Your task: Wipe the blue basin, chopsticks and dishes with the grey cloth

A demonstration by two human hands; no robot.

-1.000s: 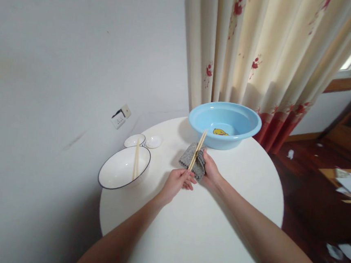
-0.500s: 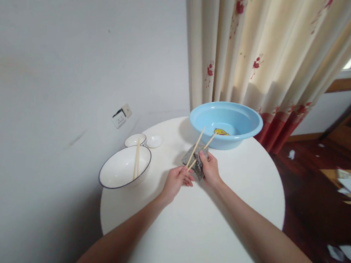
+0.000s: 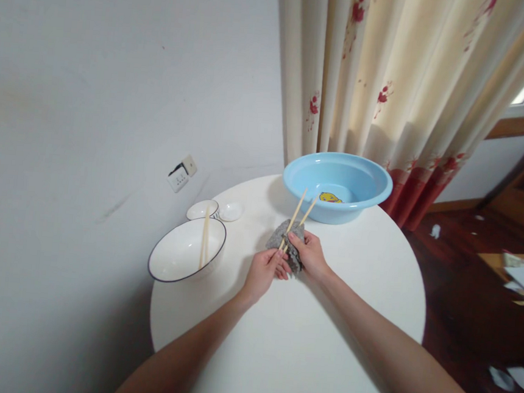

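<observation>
My left hand is closed on the near ends of a pair of wooden chopsticks that slant up towards the basin. My right hand grips a grey cloth folded round the lower part of the chopsticks. Both hands meet just above the middle of the round white table.
A light blue plastic basin with a yellow duck print stands at the table's far edge. On the left is a white bowl with another pair of chopsticks in it, and two small white dishes behind. A curtain hangs behind the basin.
The chopstick tips spread apart and have come back close together. My right hand with the cloth slid slightly nearer along the chopsticks. The left hand stayed put.
</observation>
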